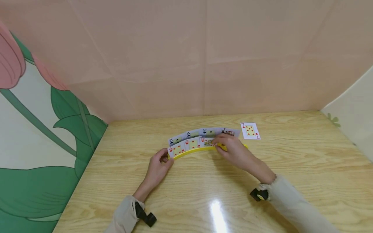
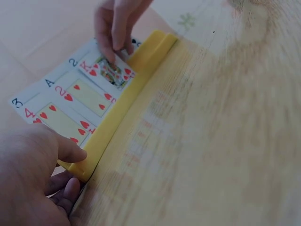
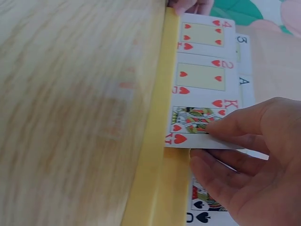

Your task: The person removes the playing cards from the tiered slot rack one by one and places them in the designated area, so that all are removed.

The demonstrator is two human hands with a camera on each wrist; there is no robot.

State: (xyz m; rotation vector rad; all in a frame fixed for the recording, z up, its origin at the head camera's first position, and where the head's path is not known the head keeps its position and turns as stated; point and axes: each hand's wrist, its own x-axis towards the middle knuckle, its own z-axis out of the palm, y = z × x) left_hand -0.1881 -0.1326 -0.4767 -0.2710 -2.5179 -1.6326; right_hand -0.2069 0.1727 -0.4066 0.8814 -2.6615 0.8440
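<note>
A curved yellow card holder (image 1: 192,151) stands on the table with two rows of playing cards. Its front row has the four of hearts (image 3: 202,37), the two of hearts (image 3: 200,77) and the king of hearts (image 3: 190,120). Behind them show the three, ace (image 1: 192,134), two and jack of spades (image 1: 227,132). My left hand (image 1: 157,168) grips the holder's left end, thumb in front and fingers beneath. With thumb and fingers my right hand (image 1: 234,152) pinches the king of hearts at its right edge, the card's lower edge at the holder's front slot.
A seven of diamonds (image 1: 250,130) lies face up on the wooden table (image 1: 291,155), right of the holder and near the back. A pink cloth wall (image 1: 204,64) rises behind the table. On the left stands a panel with painted leaves (image 1: 35,194).
</note>
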